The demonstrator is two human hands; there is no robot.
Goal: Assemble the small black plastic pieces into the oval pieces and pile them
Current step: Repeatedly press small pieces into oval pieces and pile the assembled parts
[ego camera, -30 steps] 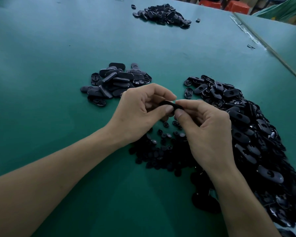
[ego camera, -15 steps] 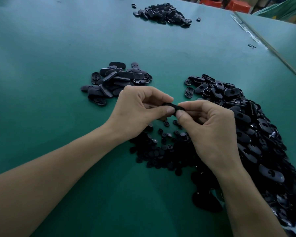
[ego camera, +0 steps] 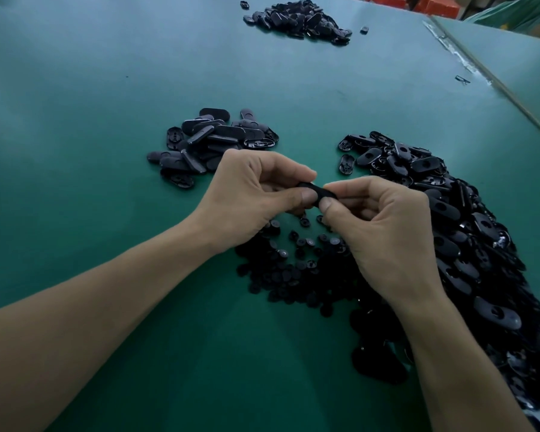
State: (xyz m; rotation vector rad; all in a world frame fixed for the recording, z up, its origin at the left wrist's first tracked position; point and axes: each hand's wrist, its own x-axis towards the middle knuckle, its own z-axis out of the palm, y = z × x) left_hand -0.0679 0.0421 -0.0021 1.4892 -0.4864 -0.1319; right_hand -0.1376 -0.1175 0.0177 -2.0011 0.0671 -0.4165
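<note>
A black oval piece [ego camera: 316,191] is pinched between my left hand [ego camera: 250,194] and my right hand [ego camera: 384,232], thumbs and fingers curled on its two ends, above the table. Whether a small piece sits in it is hidden by the fingers. Below my hands lies a heap of small round black pieces [ego camera: 293,266]. To the right stretches a large heap of loose oval pieces [ego camera: 468,232]. A smaller pile of oval pieces [ego camera: 212,141] lies just beyond my left hand.
The green table [ego camera: 91,151] carries another pile of black oval pieces [ego camera: 296,18] at the far edge. A seam with a second green table [ego camera: 518,67] runs along the right. Red crates [ego camera: 434,4] stand beyond the table.
Both hands have sunk slightly toward me with the oval piece still pinched between them. The piles lie as before.
</note>
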